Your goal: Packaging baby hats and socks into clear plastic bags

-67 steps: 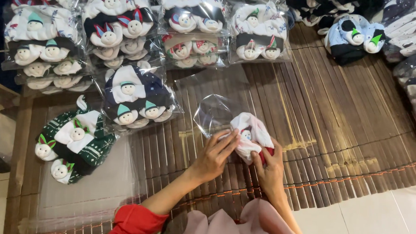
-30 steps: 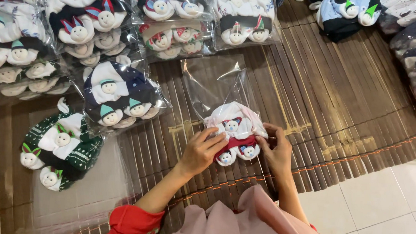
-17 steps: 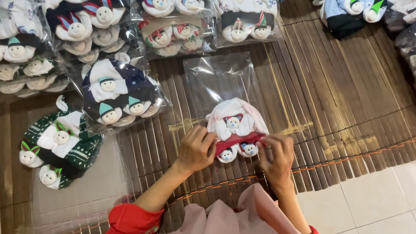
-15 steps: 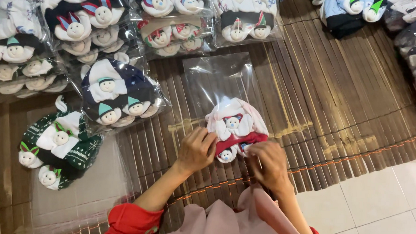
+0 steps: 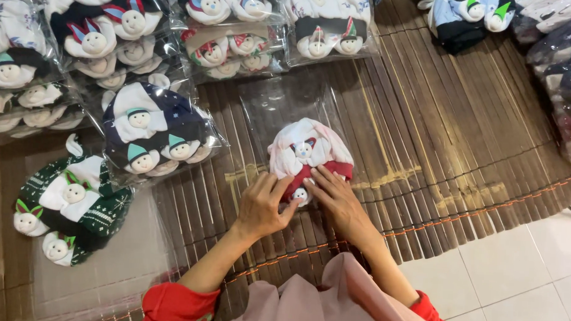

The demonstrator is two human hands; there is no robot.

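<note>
Pressing both flattened hands, left hand (image 5: 262,207) and right hand (image 5: 339,203), I now pin the pink-and-red sock bundle (image 5: 308,156) inside its clear bag (image 5: 281,106), fingers unclenched, gripping nothing.

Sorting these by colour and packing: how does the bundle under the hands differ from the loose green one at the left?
The pink-and-red bundle lies in a clear bag, both hands pressing it; the green bundle lies unbagged, untouched. Pink and red versus dark green with white. Both carry small round doll faces.
</note>
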